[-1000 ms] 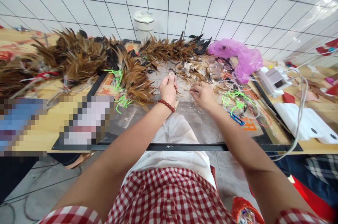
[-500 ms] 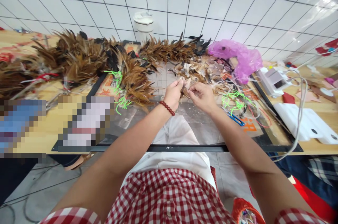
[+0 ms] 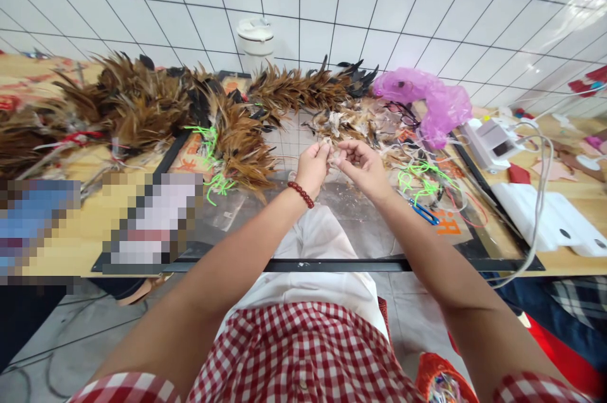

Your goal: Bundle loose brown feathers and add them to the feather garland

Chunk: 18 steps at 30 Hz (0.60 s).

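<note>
The hands meet close together over the middle of the tabletop (image 3: 554, 260), fingertips almost touching. The left hand (image 3: 313, 167), with a dark red beaded bracelet (image 3: 301, 194) at its wrist, has thumb and forefinger closed in a pinch on a small pale piece (image 3: 336, 155), too small to make out clearly. The right hand (image 3: 368, 170) is loosely curled, its thumb and forefinger a little parted beside that same piece; whether they grip any of it cannot be told.

Just beyond the fingers lies a pile of loose feathers (image 3: 365, 119), pale and brown mixed. Behind it a long brown feather bundle (image 3: 303, 90) runs towards a white lidded cup (image 3: 256, 42) near the tiled wall. Another brown feather bunch (image 3: 244, 153) sits to the left of the hands, bright green strings (image 3: 220, 185) beside it. On the right, more green strings (image 3: 424, 178) lie near a blue tool (image 3: 424, 212), by the right forearm. A crumpled pink plastic bag (image 3: 443, 102) rests farther back, beside the loose feathers.
</note>
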Each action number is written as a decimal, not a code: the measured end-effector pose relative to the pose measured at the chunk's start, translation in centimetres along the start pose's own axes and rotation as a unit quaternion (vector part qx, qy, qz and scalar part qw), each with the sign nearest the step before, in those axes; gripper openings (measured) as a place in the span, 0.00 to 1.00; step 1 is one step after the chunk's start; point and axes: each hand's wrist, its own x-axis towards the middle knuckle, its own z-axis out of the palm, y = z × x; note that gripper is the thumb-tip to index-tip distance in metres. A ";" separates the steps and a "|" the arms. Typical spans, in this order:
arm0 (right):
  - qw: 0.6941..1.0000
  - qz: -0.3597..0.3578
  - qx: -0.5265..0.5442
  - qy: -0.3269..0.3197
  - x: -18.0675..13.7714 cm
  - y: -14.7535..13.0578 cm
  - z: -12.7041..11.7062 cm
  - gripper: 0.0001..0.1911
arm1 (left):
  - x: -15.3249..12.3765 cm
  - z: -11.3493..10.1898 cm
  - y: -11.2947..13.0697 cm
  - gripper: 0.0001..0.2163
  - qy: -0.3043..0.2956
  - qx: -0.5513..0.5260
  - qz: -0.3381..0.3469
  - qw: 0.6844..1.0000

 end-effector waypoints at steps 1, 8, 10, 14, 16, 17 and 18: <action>1.000 0.007 0.010 0.006 0.0 0.1 0.1 0.23 | 0.0 0.0 0.1 0.12 0.001 0.010 0.006 1.000; 0.996 0.058 0.072 -0.002 0.5 0.3 -0.5 0.20 | 0.0 0.0 0.1 0.12 0.014 0.025 0.043 0.999; 0.994 0.076 0.082 -0.008 0.5 0.2 -0.8 0.19 | 0.1 0.0 0.2 0.12 0.032 0.020 0.053 0.998; 0.991 0.098 0.089 -0.009 0.7 0.6 -0.9 0.19 | 0.3 -0.1 0.3 0.12 0.050 0.007 0.066 0.997; 0.992 0.095 0.081 -0.005 0.7 1.1 -0.9 0.17 | 0.4 -0.1 0.2 0.12 0.046 0.006 0.060 0.997; 0.993 0.089 0.075 -0.004 0.8 1.4 -0.9 0.16 | 0.5 -0.2 0.2 0.12 0.040 0.009 0.055 0.998; 0.995 0.079 0.066 -0.003 0.8 1.6 -0.9 0.15 | 0.5 -0.2 0.0 0.12 0.036 0.012 0.052 0.998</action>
